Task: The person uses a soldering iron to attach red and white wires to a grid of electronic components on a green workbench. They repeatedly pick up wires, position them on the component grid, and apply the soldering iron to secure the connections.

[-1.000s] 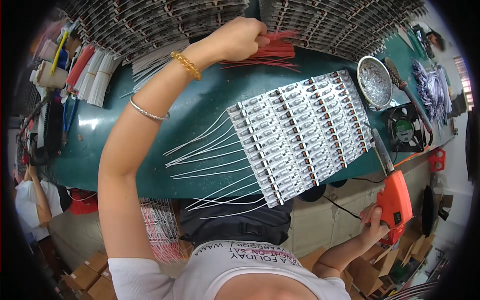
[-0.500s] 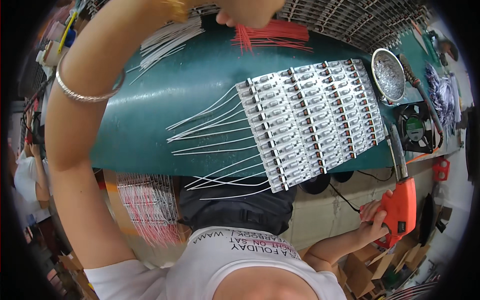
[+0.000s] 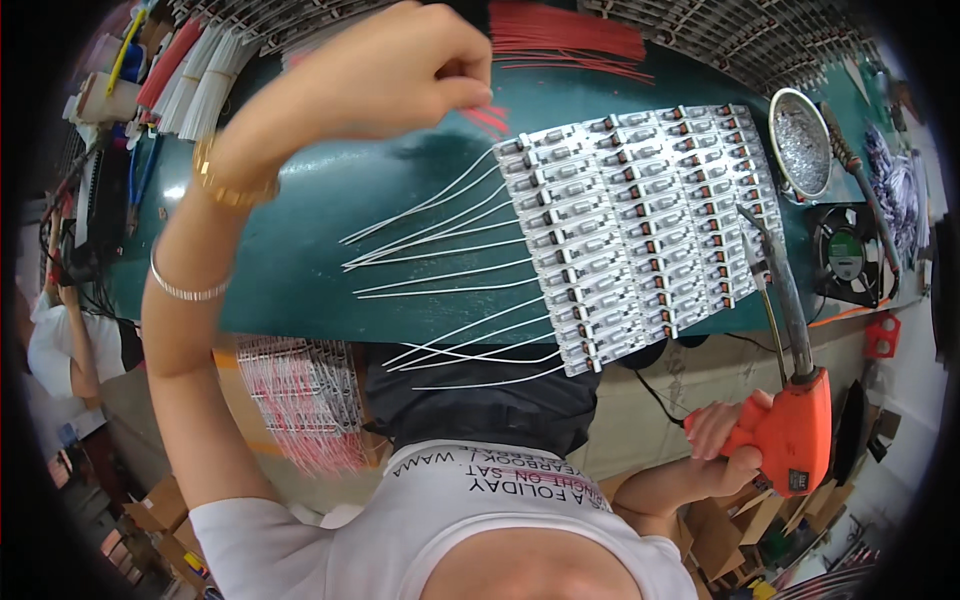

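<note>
My left hand (image 3: pixel 380 75) is closed, with the ends of a few short red wires (image 3: pixel 488 120) sticking out of its grip. It hangs above the table, just off the upper left corner of a flat panel of joined white modules (image 3: pixel 625 190). Several thin white wires (image 3: pixel 440 285) fan out leftward from that panel's left edge. My right hand (image 3: pixel 728 440) grips a red soldering gun (image 3: pixel 795 430) below the table's near edge. Its long metal tip (image 3: pixel 775 270) points up over the right part of the panel.
More red wires (image 3: pixel 565 35) lie at the table's far side. A strainer-like bowl (image 3: pixel 800 145), a soldering iron (image 3: pixel 855 165) and a black fan (image 3: pixel 843 252) stand at the right. Bundled wires (image 3: pixel 205 80) and blue-handled pliers (image 3: pixel 143 175) are at the left. Another person (image 3: pixel 80 345) sits far left.
My left hand has come back from the red wire pile toward me and leftward, now with red wires in it. The soldering gun's tip has moved up and left over the panel.
</note>
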A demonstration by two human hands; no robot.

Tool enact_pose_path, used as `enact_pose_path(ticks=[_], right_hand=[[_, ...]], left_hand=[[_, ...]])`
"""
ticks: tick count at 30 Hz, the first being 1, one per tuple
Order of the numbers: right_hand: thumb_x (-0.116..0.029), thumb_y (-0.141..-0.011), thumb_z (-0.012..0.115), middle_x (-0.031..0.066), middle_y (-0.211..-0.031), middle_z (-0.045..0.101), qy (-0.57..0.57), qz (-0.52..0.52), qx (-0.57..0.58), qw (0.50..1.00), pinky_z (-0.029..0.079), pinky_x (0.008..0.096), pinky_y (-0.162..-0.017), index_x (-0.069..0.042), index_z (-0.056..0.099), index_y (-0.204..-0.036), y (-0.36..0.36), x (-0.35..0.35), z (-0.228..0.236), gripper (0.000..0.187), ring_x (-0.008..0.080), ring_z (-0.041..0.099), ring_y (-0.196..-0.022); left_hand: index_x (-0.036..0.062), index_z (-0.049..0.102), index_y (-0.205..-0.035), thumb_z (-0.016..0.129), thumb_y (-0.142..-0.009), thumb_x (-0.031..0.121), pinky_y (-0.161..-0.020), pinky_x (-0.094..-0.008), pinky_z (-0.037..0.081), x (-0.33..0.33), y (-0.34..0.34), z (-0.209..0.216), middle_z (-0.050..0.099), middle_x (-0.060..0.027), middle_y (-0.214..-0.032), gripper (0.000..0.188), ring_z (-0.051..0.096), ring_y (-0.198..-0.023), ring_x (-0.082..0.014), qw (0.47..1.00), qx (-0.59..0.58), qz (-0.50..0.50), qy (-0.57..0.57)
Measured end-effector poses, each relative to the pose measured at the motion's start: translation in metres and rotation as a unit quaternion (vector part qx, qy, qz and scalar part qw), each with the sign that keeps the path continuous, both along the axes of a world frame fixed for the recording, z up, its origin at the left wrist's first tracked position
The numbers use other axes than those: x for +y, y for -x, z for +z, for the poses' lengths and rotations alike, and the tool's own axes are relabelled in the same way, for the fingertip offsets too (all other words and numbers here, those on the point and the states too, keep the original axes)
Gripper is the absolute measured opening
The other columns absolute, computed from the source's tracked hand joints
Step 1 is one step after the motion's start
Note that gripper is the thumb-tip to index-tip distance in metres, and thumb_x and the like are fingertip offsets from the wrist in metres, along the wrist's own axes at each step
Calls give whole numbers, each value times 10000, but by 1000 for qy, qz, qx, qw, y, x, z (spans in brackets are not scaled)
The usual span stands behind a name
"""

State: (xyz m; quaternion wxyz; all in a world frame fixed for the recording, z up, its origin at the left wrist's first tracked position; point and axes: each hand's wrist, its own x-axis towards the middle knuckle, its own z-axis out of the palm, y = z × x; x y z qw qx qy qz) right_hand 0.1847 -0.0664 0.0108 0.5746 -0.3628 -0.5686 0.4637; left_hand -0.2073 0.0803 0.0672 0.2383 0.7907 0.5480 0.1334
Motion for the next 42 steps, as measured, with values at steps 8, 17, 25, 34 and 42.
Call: enact_pose_path(ticks=[8,17,25,34,42], right_hand=[[-637,-840,580,-22,-476,413,163,-26,-101,981,355,224,-404,114,424,-1243,91,-7,6,866,78,389,-380],[-563,-882,583,-21,-476,420,118,-3,-182,976,325,200,-392,180,405,-1176,96,7,-1,819,68,385,-374],[-495,-878,635,-6,-495,442,124,-101,-206,965,339,221,-393,131,449,-1087,100,-1,-6,686,85,397,-366],[-455,-882,647,4,-516,463,130,-28,-172,976,336,226,-397,148,460,-1124,100,3,3,675,80,396,-378],[-510,-881,620,-1,-512,465,130,-21,-175,976,329,215,-408,172,439,-1195,93,-2,-5,772,80,419,-409]], left_hand=[[-5,634,-858,643,-874,95,-563,-288,435,-54,-4,-56,609,-94,-743,101,562,-615,-195,988,-106,30,-110],[-10,633,-860,642,-868,82,-582,-310,436,-46,3,-79,605,-105,-776,92,565,-647,-230,979,-172,45,-100],[-7,631,-838,652,-857,86,-570,-314,431,-47,1,-79,597,-102,-745,97,556,-624,-237,979,-168,62,-101],[-8,628,-833,650,-853,71,-570,-316,432,-47,1,-79,601,-103,-748,85,558,-625,-233,979,-163,59,-106],[-9,625,-833,652,-847,57,-571,-305,437,-47,1,-78,602,-98,-763,73,564,-636,-221,980,-160,59,-105]])
